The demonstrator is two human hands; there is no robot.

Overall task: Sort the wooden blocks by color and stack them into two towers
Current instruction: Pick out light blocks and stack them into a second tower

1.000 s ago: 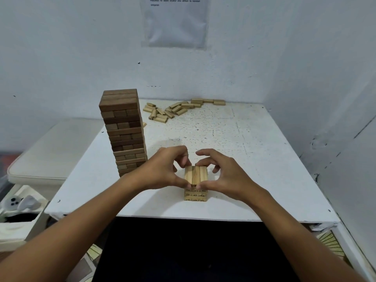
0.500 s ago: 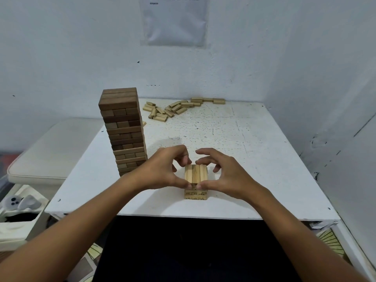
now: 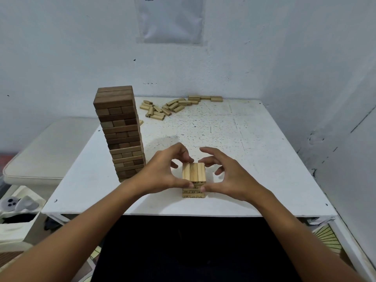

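A short tower of light wooden blocks (image 3: 194, 171) stands near the front edge of the white table (image 3: 244, 139); its top layer is three blocks side by side. My left hand (image 3: 162, 171) curls around its left side, thumb on the front face and fingertips at the back. My right hand (image 3: 230, 178) mirrors it on the right side, thumb low on the front and fingers bent at the rear corner. A tall tower of dark brown blocks (image 3: 120, 135) rises just to the left. Several loose light blocks (image 3: 168, 107) lie scattered at the table's far edge.
White walls close in behind the table and along its right side (image 3: 325, 98). A pale cushioned seat (image 3: 46, 147) sits lower, left of the table. A white controller (image 3: 12, 203) lies on things at the lower left. The dark tower stands close to my left wrist.
Both hands stay cupped around the light tower in nearly the same pose. No block has shifted.
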